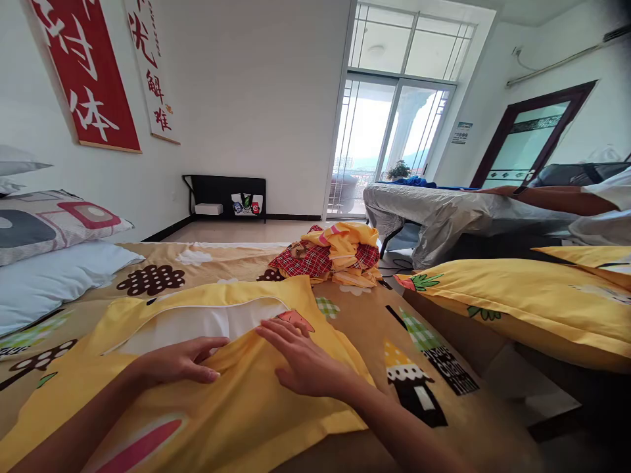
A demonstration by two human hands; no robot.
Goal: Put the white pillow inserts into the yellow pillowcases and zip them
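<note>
The yellow pillowcase (pixel 256 420) lies spread on the patterned sheet (pixel 357 322) right in front of you, its long slit gaping on the far side and showing white (pixel 207 322) inside, lining or filling, you cannot tell which. Your left hand (pixel 185 360) rests at the near lip of that slit, thumb and fingers a little apart; whether they pinch the cloth you cannot tell. Your right hand (pixel 300 358) lies spread over the same lip farther right, fingers loose, palm down. The step in hand looks like straightening this opening; the next move seems to call for a light, even pull along the lip, so the wrinkles between your hands flatten. Just beyond the pillowcase's far right corner sits a crumpled heap of cloth (pixel 352 253), so a reach that way is tight. To the right, printed sheet gives you elbow room before its edge drops off near the plump yellow pillow (pixel 493 289). On the left, the pale pillow (pixel 54 279) limits a wide sweep. Well beyond, another person's arm (pixel 547 200) reaches over the plastic-covered bench (pixel 438 203).
</note>
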